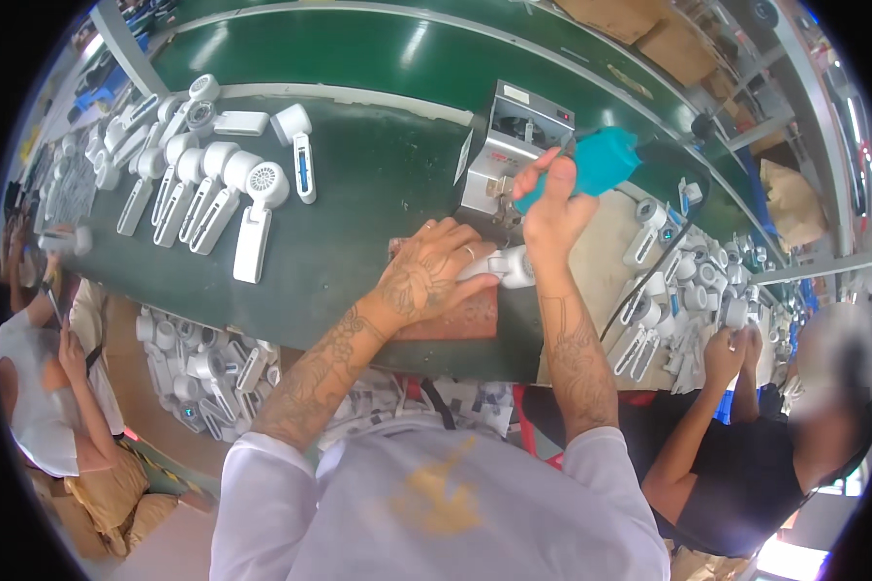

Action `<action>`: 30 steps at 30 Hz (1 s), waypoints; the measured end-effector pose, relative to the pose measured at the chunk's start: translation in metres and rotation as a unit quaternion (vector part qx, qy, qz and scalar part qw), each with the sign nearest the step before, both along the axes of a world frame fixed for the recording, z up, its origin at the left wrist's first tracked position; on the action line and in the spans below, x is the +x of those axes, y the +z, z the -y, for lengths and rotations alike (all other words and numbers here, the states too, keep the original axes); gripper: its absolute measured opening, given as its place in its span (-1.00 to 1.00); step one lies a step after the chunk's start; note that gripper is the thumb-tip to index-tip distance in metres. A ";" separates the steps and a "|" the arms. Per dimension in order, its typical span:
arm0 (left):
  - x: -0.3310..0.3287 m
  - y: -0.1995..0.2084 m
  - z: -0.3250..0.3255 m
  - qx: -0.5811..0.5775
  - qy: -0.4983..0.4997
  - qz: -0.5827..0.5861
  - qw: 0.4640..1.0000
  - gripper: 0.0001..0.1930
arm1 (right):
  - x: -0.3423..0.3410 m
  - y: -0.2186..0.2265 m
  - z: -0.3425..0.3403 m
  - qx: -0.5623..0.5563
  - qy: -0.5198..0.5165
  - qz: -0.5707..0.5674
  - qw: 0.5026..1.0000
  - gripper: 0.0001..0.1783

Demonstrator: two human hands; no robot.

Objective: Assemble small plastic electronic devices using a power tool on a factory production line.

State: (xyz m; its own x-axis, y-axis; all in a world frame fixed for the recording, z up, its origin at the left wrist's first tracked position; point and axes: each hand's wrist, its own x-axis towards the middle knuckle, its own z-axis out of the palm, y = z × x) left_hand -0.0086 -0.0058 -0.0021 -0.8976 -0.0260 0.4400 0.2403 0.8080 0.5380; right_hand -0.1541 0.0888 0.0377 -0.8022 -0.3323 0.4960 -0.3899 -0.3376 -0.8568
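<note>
My left hand point(428, 271) is closed over a white handheld fan point(515, 267), pressing it down on a reddish pad point(460, 321); its round head shows beyond my thumb, and most of its handle is hidden under the hand. Above and to the right, my right hand point(558, 211) grips a teal power screwdriver point(603, 163). The tool is tilted, its front end pointing down to the left beside a grey screw feeder point(515, 121). I cannot make out whether its tip touches the feeder.
Finished-looking white fans point(200, 184) stand in rows at left on the green table point(358, 184). More fans and parts point(683, 281) lie at right on a tan board. A box of fans point(203, 373) sits below the table edge. People work at both sides; a black cable point(649, 266) runs right.
</note>
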 end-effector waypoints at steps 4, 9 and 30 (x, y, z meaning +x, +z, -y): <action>-0.002 0.001 0.001 0.009 0.008 0.006 1.000 -0.60 | 0.012 0.002 -0.005 0.040 0.010 0.034 0.999 -0.49; -0.002 0.003 0.000 0.023 0.002 0.030 0.999 -0.59 | 0.006 0.022 -0.005 -0.015 -0.016 -0.007 1.000 -0.44; -0.002 -0.003 0.002 0.034 -0.008 0.013 0.999 -0.60 | 0.031 0.010 -0.029 0.001 0.018 0.065 0.998 -0.50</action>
